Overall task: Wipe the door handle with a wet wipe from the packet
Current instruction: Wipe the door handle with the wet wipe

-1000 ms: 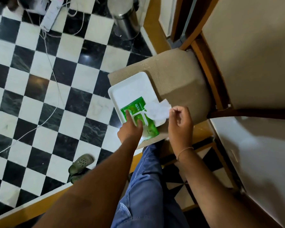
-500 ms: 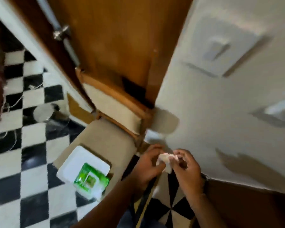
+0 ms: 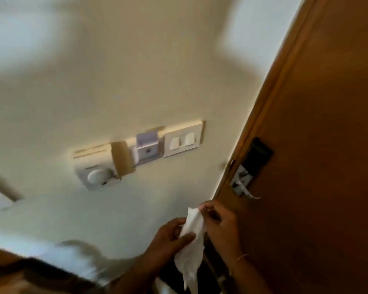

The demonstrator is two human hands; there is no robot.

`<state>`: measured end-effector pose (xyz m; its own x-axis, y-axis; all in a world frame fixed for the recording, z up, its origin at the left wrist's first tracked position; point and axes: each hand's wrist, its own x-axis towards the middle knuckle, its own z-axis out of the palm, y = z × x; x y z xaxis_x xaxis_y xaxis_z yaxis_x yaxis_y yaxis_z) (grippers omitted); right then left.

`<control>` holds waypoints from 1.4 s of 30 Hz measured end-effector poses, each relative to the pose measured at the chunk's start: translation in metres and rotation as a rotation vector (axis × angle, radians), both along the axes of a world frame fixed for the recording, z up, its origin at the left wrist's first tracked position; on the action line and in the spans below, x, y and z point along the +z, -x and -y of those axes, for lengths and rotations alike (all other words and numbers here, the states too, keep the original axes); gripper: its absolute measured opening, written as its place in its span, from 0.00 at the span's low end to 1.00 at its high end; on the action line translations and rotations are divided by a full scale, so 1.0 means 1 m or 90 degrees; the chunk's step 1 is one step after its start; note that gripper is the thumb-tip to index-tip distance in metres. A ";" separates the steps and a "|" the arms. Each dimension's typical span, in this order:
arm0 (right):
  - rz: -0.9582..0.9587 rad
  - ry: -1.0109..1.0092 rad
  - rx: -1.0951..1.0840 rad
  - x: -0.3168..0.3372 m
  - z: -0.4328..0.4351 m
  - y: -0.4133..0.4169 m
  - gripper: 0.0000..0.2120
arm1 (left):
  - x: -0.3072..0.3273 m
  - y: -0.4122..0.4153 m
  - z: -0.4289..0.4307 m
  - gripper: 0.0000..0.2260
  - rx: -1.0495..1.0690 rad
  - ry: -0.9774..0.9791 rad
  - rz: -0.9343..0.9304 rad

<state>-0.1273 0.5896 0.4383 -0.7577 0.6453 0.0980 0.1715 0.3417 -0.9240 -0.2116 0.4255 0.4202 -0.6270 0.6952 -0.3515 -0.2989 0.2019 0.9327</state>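
Cream wall meets your wooden door. Left hand and right hand both pinch the limp wet wipe; bunch it before gripping the metal handle.

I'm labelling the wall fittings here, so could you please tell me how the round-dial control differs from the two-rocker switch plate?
The dial control sits lower and further left; the switch plate sits higher, nearer the door. The dial control carries one round knob, the switch plate two flat rectangular rockers. The dial control has a printed label above it; the switch plate shows none. Both are pale fittings mounted on the same cream wall.
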 end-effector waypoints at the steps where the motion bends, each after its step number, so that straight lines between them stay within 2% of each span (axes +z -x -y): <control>1: -0.002 -0.013 -0.010 0.008 -0.011 -0.004 0.15 | 0.003 -0.003 -0.013 0.12 -0.018 0.008 0.011; 4: -0.046 -0.095 -0.052 0.037 -0.053 -0.021 0.16 | 0.014 -0.012 -0.053 0.16 0.047 0.008 0.070; 7: -0.118 -0.194 -0.102 0.073 -0.097 -0.041 0.13 | 0.012 -0.013 -0.084 0.10 0.143 0.007 0.105; 11: -0.199 -0.370 -0.120 0.134 -0.150 -0.066 0.10 | 0.001 0.000 -0.127 0.08 0.260 0.033 0.106; 16: -0.131 -0.586 -0.077 0.212 -0.190 -0.062 0.09 | -0.003 0.004 -0.199 0.05 0.202 0.019 0.101; 18: -0.105 -0.650 -0.070 0.241 -0.199 -0.063 0.08 | -0.004 0.006 -0.227 0.10 0.153 0.008 0.065; 23: -0.126 -0.777 -0.158 0.295 -0.222 -0.076 0.08 | -0.015 0.019 -0.275 0.18 0.110 -0.016 0.071; 25: -0.118 -0.811 -0.160 0.304 -0.229 -0.080 0.07 | -0.025 0.019 -0.278 0.23 0.142 0.019 0.045; 27: -0.053 -0.873 -0.158 0.303 -0.234 -0.079 0.07 | -0.037 0.021 -0.277 0.29 0.178 0.040 -0.007; 28: -0.008 -0.909 -0.154 0.300 -0.235 -0.076 0.07 | -0.043 0.023 -0.278 0.26 0.181 0.041 -0.020; 30: 0.064 -0.968 -0.141 0.295 -0.235 -0.072 0.08 | -0.046 0.031 -0.281 0.10 0.166 0.035 -0.018; 31: 0.088 -0.985 -0.141 0.291 -0.236 -0.069 0.08 | -0.045 0.034 -0.285 0.06 0.147 0.038 -0.019; 35: 0.110 -1.026 -0.156 0.283 -0.239 -0.064 0.10 | -0.038 0.042 -0.298 0.12 0.111 0.013 -0.031; 38: 0.115 -1.041 -0.164 0.282 -0.240 -0.063 0.12 | -0.039 0.050 -0.307 0.11 0.090 0.000 -0.037; 42: 0.115 -1.050 -0.165 0.280 -0.241 -0.063 0.12 | -0.042 0.032 -0.305 0.09 0.178 0.021 0.084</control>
<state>-0.0643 0.8302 0.7186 -0.7310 0.0494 0.6806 0.4313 0.8063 0.4048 -0.2436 0.7302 0.3778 -0.7396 0.4891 -0.4624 -0.4653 0.1249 0.8763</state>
